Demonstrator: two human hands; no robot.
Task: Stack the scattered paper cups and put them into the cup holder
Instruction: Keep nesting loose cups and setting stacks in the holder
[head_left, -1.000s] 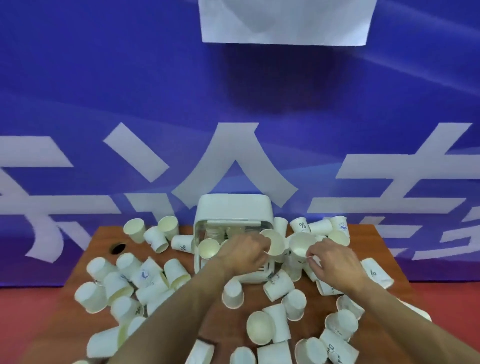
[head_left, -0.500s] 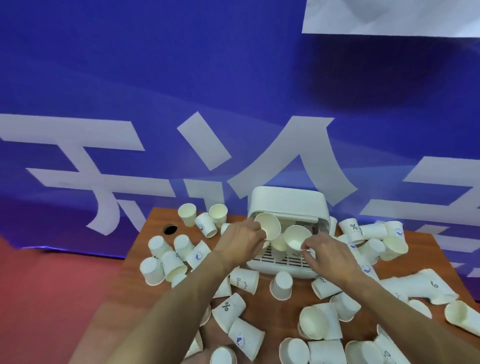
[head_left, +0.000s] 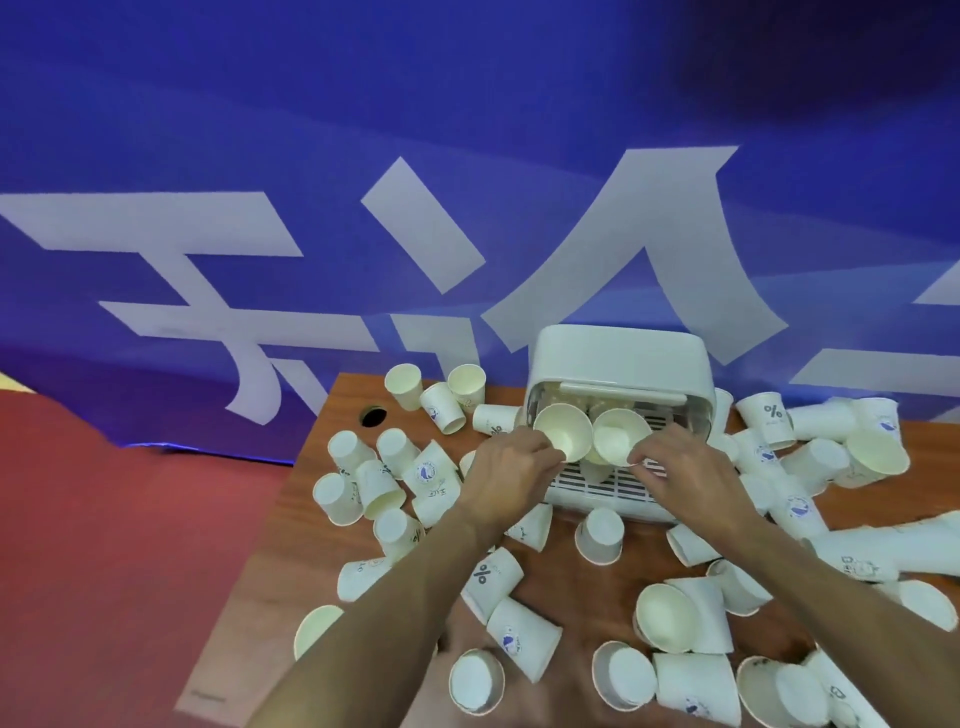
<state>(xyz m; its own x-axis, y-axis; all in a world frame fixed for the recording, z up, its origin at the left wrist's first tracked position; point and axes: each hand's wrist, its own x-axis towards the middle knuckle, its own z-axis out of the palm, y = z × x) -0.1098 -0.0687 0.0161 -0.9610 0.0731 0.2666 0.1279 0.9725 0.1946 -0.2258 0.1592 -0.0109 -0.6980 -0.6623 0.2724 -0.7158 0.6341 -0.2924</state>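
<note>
A white cup holder (head_left: 618, 358) with a domed lid and a slotted base stands at the back middle of the brown table (head_left: 322, 499). My left hand (head_left: 506, 480) pinches the rim of a white paper cup (head_left: 563, 434), its mouth tilted toward me. My right hand (head_left: 685, 475) pinches a second paper cup (head_left: 621, 436) right beside it. Both cups hang just in front of the holder's opening, above the slotted base. Other cups show dimly inside the holder behind them.
Several white paper cups lie scattered around the holder, on the left (head_left: 384, 483), front (head_left: 600, 535) and right (head_left: 878, 452). A long stack of cups (head_left: 893, 551) lies at the right edge. A round hole (head_left: 374, 417) sits near the table's back left corner. A blue banner hangs behind.
The view swung left, so the holder now sits right of centre. Both hands, each with its cup, have moved closer together in front of the holder's opening.
</note>
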